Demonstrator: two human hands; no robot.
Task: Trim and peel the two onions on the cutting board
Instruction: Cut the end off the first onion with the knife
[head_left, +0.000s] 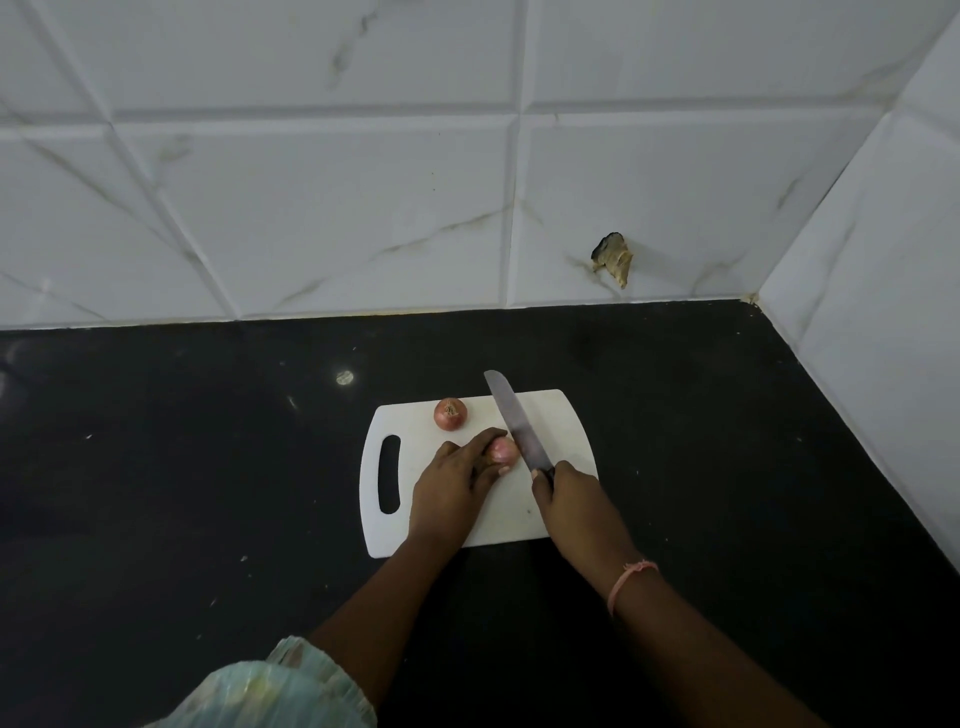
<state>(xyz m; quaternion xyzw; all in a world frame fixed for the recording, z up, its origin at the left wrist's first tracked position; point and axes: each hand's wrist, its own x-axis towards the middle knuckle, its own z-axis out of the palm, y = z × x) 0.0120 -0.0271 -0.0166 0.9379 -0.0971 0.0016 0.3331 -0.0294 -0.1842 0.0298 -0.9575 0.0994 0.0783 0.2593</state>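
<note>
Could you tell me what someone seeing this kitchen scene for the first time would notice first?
The eye goes to the white cutting board on the black counter, where the left hand holds an onion and the right hand lays a long knife against it. A second onion sits alone near the board's far edge. Above, a broken hole mars the white wall tiles.

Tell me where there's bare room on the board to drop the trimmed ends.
The cutting board is bare at its far right corner, beyond the knife, and along the near edge between the two wrists. The middle is crowded: left hand on one onion, right hand on the knife. The second onion sits far left, by the handle slot.
</note>
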